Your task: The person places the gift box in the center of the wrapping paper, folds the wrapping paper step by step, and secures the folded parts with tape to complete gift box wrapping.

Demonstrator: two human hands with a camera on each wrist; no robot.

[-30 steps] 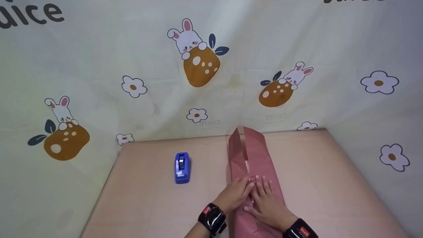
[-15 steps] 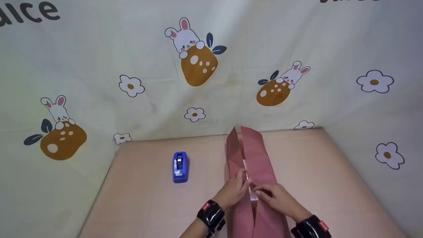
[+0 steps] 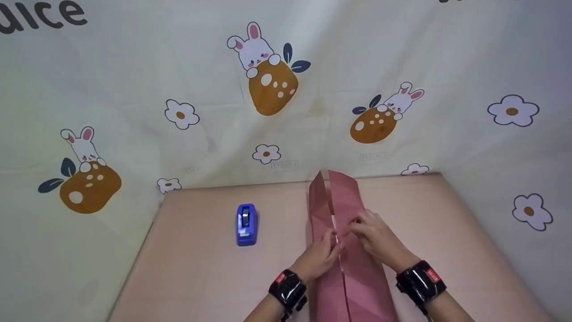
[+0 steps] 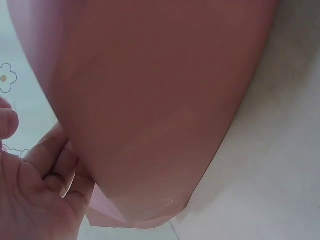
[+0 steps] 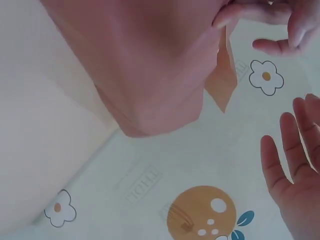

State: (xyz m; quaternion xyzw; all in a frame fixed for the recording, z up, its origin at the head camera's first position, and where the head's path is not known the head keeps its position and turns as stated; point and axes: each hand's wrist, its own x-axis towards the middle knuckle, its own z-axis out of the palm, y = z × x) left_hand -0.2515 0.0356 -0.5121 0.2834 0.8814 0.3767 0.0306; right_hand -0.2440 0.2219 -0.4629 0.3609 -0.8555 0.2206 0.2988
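Note:
A long parcel in dusky pink wrapping paper (image 3: pixel 366 281) lies lengthwise on the table; a narrow white strip shows through the gap between the two paper edges. My left hand (image 3: pixel 316 258) rests on its left side, fingertips touching the paper by the gap. In the right wrist view a finger of that left hand (image 5: pixel 265 17) meets the paper edge, with the thumb apart. Over the right side of the parcel is my right hand (image 3: pixel 377 235). Its fingers look loosely bent and separate in the right wrist view, with nothing seen between them.
A blue tape dispenser (image 3: pixel 246 225) stands on the table (image 3: pixel 196 268) to the left of the parcel. Behind and on both sides hangs a pale cloth (image 3: pixel 214 80) printed with rabbits and flowers. The parcel's far end, with flaps loose, reaches the table's back edge.
The right hand has come off the seam, where it lay flat a second ago, and moved up and right. The left hand stays by the gap, its fingers shifted slightly.

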